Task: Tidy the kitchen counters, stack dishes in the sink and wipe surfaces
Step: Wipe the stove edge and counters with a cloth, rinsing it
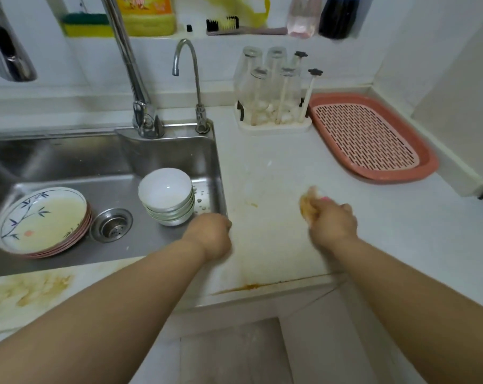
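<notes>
Already the dishes sit stacked in the sink (pixel 68 159): the plates (pixel 42 221) to the left of the drain, the white bowls (pixel 167 196) to its right. So wiping looks like the step in hand. The right hand (pixel 333 224) curls round a stained, yellowish cleaning cloth (pixel 308 205), bunched at the fingers and blurred, down on the white counter (pixel 276 167). The left hand (pixel 210 236) rests at the sink's right rim with its fingers curled under; whether it holds anything I cannot tell. An orange-brown streak (pixel 248 287) runs left to right along the counter's front edge, nearer the person than the cloth and to its left, between the two forearms. The cloth hand is nearer to it.
</notes>
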A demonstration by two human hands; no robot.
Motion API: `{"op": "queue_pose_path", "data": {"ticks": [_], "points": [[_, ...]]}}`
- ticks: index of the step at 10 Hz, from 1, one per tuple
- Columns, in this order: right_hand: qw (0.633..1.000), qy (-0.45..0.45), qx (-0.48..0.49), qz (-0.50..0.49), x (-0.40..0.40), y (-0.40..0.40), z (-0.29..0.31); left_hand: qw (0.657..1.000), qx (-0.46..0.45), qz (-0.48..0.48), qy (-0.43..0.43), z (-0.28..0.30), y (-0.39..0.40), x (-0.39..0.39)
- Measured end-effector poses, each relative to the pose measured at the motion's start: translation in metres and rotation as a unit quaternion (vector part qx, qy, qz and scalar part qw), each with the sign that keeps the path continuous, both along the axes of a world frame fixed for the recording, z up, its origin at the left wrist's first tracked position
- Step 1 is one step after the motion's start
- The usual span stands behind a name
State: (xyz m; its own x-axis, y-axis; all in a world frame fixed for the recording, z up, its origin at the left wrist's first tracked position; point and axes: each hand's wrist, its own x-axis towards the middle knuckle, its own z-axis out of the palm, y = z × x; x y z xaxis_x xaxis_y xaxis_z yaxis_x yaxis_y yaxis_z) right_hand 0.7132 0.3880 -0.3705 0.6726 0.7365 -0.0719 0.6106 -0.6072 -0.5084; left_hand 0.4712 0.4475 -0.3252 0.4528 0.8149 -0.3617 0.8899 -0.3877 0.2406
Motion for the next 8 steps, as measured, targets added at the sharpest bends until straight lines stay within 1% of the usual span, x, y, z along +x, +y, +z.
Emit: {"op": "queue_pose_path", "data": {"ticks": [1, 2, 3, 4, 5, 6, 7, 8], "points": [[0.999, -0.013, -0.021, -0.026, -0.011, 0.050, 0.000, 1.000, -0.006, 0.014, -0.004, -0.003, 0.002, 0.001], [0.966, -0.062, -0.042, 0.249, -0.082, 0.063, 0.010, 0.999, -0.009, 0.030, -0.016, -0.003, 0.005, 0.002], [0.922, -0.113, 0.006, 0.369, -0.102, 0.027, 0.004, 0.999, -0.014, 0.046, -0.016, 0.001, 0.008, 0.006], [0.932, -0.120, 0.023, 0.340, -0.063, 0.001, 0.001, 0.998, -0.030, 0.050, -0.017, 0.005, 0.008, 0.008], [0.990, -0.073, -0.023, 0.122, -0.007, 0.041, 0.004, 0.999, -0.036, 0.034, -0.010, 0.008, 0.009, 0.007], [0.985, -0.090, -0.082, 0.124, -0.029, 0.086, 0.012, 0.998, -0.054, 0.033, -0.011, 0.006, 0.018, 0.005], [0.955, -0.105, -0.051, 0.272, -0.085, 0.087, 0.012, 0.996, -0.072, 0.031, -0.037, 0.007, 0.028, 0.007], [0.925, -0.133, -0.026, 0.355, -0.098, 0.041, 0.009, 0.995, -0.088, 0.018, -0.039, 0.011, 0.042, 0.010]]}}
